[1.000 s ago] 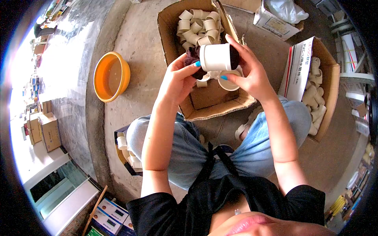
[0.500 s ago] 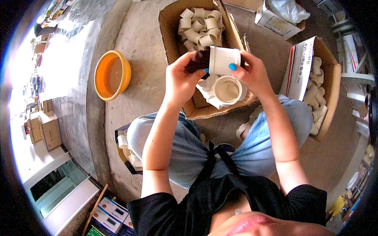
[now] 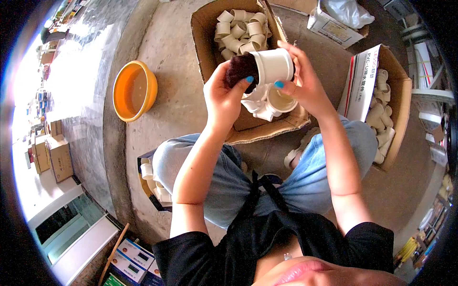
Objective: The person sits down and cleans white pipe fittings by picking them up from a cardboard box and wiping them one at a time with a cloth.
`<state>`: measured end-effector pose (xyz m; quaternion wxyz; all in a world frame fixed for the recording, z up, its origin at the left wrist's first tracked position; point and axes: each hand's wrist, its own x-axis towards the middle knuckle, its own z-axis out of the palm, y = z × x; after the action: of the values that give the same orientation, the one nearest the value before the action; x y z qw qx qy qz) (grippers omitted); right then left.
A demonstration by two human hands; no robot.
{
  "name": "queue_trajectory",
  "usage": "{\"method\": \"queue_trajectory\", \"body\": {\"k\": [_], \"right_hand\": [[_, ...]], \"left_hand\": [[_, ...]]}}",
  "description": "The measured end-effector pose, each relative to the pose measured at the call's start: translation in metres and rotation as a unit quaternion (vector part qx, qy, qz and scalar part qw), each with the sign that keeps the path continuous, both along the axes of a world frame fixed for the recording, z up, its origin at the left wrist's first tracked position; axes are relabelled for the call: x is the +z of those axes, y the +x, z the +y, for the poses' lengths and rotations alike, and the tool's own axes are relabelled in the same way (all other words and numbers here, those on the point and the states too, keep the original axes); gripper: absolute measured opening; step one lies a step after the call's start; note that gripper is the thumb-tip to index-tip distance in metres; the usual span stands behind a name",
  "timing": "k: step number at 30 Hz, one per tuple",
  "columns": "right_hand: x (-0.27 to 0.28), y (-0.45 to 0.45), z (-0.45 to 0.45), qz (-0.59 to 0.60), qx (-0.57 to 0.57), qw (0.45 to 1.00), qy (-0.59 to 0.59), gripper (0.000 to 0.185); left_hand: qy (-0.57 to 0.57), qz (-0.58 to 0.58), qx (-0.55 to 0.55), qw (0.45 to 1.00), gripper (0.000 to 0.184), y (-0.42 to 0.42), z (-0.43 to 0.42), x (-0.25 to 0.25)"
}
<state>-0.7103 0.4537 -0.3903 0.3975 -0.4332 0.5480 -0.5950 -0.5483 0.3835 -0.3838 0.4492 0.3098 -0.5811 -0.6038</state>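
Up over the near end of the open cardboard box (image 3: 267,137), there's the white fitting (image 3: 273,66), held in the air on its side! The right hand (image 3: 305,86) grasps its right end, thumb low by the rim, and whether any fingertips reach inside, I can't tell from here. The left hand (image 3: 223,93) clutches a bunched dark cloth (image 3: 242,70) against the other end. And here's the danger: that wall looks smooth and round, so a hard push from the cloth could twist it out of the right hand's fingers. Lose it, and it likely drops onto the wider fitting (image 3: 281,100) just beneath, chipping a rim perhaps. The cloth might catch on the edge, too, and drag the piece sideways. A bad bounce could scatter the small fittings (image 3: 241,32) heaped at the far end!
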Motion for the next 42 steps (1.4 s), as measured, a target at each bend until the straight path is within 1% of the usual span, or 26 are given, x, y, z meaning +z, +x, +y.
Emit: {"method": "queue_trajectory", "body": {"k": [1, 2, 3, 5, 6, 9, 10, 13, 16, 19, 21, 22, 23, 25, 26, 27, 29, 30, 32, 33, 35, 36, 39, 40, 42], "right_hand": [[0.003, 0.002, 0.000, 0.022, -0.003, 0.995, -0.100, 0.059], [0.008, -0.001, 0.001, 0.012, 0.031, 0.994, -0.103, 0.069], [0.007, -0.002, 0.002, 0.034, 0.032, 0.995, -0.084, 0.070], [0.005, -0.004, 0.004, 0.077, 0.034, 0.995, -0.046, 0.071], [0.005, -0.004, 0.002, 0.068, 0.025, 0.995, -0.061, 0.073], [0.008, -0.012, 0.004, 0.155, 0.043, 0.986, -0.053, 0.072], [0.002, -0.012, 0.003, 0.155, 0.035, 0.985, -0.068, 0.071], [0.000, -0.009, 0.004, 0.158, 0.018, 0.986, -0.049, 0.066], [-0.001, -0.010, 0.006, 0.196, 0.017, 0.979, -0.052, 0.056], [0.000, -0.009, 0.009, 0.172, 0.024, 0.985, 0.004, 0.044], [0.001, -0.007, 0.010, 0.109, 0.046, 0.991, 0.065, 0.037], [0.002, -0.007, 0.010, 0.078, 0.057, 0.991, 0.095, 0.037], [-0.002, -0.008, 0.010, 0.072, 0.058, 0.987, 0.128, 0.038], [-0.012, -0.013, 0.007, 0.060, 0.058, 0.978, 0.194, 0.045], [-0.014, -0.019, 0.005, 0.055, 0.103, 0.968, 0.224, 0.047], [-0.013, -0.017, 0.005, -0.015, 0.089, 0.968, 0.235, 0.046], [-0.010, -0.013, 0.007, -0.154, 0.058, 0.953, 0.254, 0.044], [-0.006, -0.015, 0.008, -0.152, 0.095, 0.950, 0.256, 0.049], [0.006, -0.016, 0.006, -0.159, 0.097, 0.947, 0.263, 0.047], [0.011, -0.014, 0.005, -0.163, 0.099, 0.945, 0.266, 0.048], [0.007, -0.006, 0.005, -0.091, 0.087, 0.985, 0.114, 0.049], [0.006, -0.004, 0.005, -0.054, 0.080, 0.995, 0.037, 0.052], [0.006, -0.002, 0.005, -0.008, 0.085, 0.996, -0.012, 0.066], [0.004, -0.002, 0.004, -0.046, 0.080, 0.996, -0.013, 0.068], [0.004, 0.001, 0.002, -0.007, 0.036, 0.999, -0.015, 0.067]], "left_hand": [[0.014, -0.008, 0.006, 1.000, 0.028, 0.001, -0.002, 0.002], [0.042, 0.003, 0.007, 0.999, 0.027, 0.001, -0.004, 0.004], [0.071, 0.013, 0.010, 0.997, 0.027, 0.002, -0.006, 0.006], [0.136, 0.102, -0.013, 0.985, 0.024, 0.003, -0.008, 0.008], [0.135, 0.095, -0.021, 0.986, 0.025, 0.004, -0.009, 0.006], [0.123, 0.071, -0.046, 0.989, 0.026, 0.007, -0.011, 0.007], [0.117, 0.062, -0.054, 0.990, 0.027, 0.007, -0.011, 0.008], [0.072, 0.001, -0.057, 0.996, 0.029, 0.008, -0.012, 0.013], [0.007, -0.052, -0.066, 0.996, 0.035, 0.014, -0.016, 0.005], [-0.081, -0.076, -0.065, 0.992, 0.038, 0.016, -0.019, 0.000], [-0.166, -0.123, -0.056, 0.977, 0.038, 0.015, -0.018, 0.009], [-0.208, -0.146, -0.051, 0.966, 0.038, 0.015, -0.017, 0.013], [-0.236, -0.144, -0.056, 0.959, 0.037, 0.014, -0.017, 0.013], [-0.292, -0.141, -0.067, 0.944, 0.035, 0.012, -0.018, 0.012], [-0.326, -0.137, -0.075, 0.932, 0.035, 0.010, -0.017, 0.013], [-0.349, -0.150, -0.081, 0.922, 0.032, 0.008, -0.016, 0.015], [-0.358, -0.133, -0.115, 0.917, 0.030, 0.006, -0.015, 0.010], [-0.311, -0.128, -0.113, 0.935, 0.031, 0.007, -0.014, 0.006], [-0.215, -0.116, -0.109, 0.964, 0.035, 0.010, -0.010, -0.002], [-0.192, -0.120, -0.104, 0.968, 0.036, 0.010, -0.009, -0.001], [-0.147, -0.129, -0.092, 0.976, 0.039, 0.009, -0.006, 0.004], [-0.118, -0.102, -0.076, 0.985, 0.036, 0.007, -0.003, 0.006], [-0.038, -0.050, -0.016, 0.998, 0.030, 0.003, -0.004, 0.009], [0.004, -0.026, -0.018, 1.000, 0.028, 0.004, -0.006, 0.006], [0.054, -0.015, -0.013, 0.998, 0.027, 0.002, -0.008, 0.009]]}}
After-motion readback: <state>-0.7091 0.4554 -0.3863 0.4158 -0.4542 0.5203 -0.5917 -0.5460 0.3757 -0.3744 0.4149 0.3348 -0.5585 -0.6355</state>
